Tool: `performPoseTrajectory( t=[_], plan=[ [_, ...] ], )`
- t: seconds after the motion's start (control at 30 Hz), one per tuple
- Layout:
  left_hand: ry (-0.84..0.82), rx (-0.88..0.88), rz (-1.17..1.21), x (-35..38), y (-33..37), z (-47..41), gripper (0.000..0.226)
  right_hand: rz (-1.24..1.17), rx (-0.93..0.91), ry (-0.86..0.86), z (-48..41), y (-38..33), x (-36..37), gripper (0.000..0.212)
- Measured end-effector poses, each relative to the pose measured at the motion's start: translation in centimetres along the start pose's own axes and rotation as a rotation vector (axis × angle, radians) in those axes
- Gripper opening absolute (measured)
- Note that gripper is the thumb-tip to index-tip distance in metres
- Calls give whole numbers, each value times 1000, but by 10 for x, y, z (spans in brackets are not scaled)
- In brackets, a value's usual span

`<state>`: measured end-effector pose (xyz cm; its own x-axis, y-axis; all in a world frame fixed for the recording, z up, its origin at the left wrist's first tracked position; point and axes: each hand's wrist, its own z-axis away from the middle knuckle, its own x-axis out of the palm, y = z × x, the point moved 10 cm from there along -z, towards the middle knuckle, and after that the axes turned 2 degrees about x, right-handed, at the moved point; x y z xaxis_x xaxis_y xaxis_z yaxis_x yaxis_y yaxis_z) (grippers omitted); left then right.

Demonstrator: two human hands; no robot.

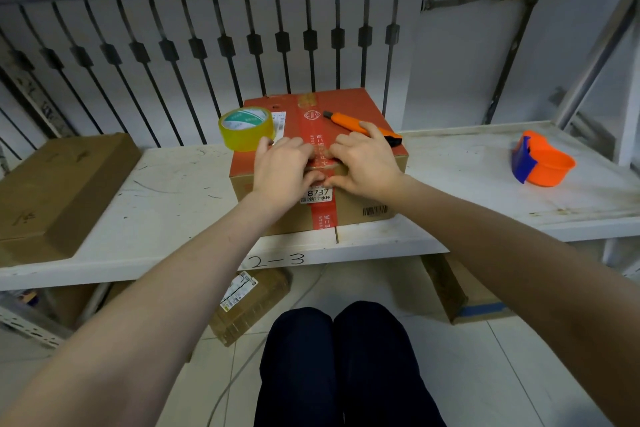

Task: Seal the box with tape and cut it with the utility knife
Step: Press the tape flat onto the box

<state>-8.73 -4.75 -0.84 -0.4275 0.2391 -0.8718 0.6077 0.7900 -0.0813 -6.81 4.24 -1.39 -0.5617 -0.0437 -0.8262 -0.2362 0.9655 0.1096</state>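
Dark-trousered knees [341, 357] at bottom centre; above them the left hand [284, 170] and right hand [363, 163] press flat, fingers spread, onto the cardboard box [367, 198] mid-frame, smoothing tape. Next, likely grasp the orange utility knife [349, 122] or yellow tape roll [246, 128] on its lid.

Orange dispenser [542, 163], brown carton [52, 191] on shelf [166, 198]

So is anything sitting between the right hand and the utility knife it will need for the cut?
Nothing visible does. The utility knife lies on top of the box, just beyond the right hand, whose index fingertip appears to touch it. The tape roll stands on the opposite side, by the left hand.
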Motion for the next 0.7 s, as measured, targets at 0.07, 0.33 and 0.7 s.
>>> performPoseTrajectory(
  t=[0.07, 0.33, 0.7],
  plan=[
    [-7, 18, -2, -1, 2, -2, 30, -25, -15, -66, -4, 0, -1, 40],
    [-173, 80, -28, -1, 3, -11, 28, 61, 34, -146, -13, 1, -1, 55],
    [-172, 50, 73, 0, -6, -12, 24, -57, -36, -307, -25, -1, 1, 36]
  ],
)
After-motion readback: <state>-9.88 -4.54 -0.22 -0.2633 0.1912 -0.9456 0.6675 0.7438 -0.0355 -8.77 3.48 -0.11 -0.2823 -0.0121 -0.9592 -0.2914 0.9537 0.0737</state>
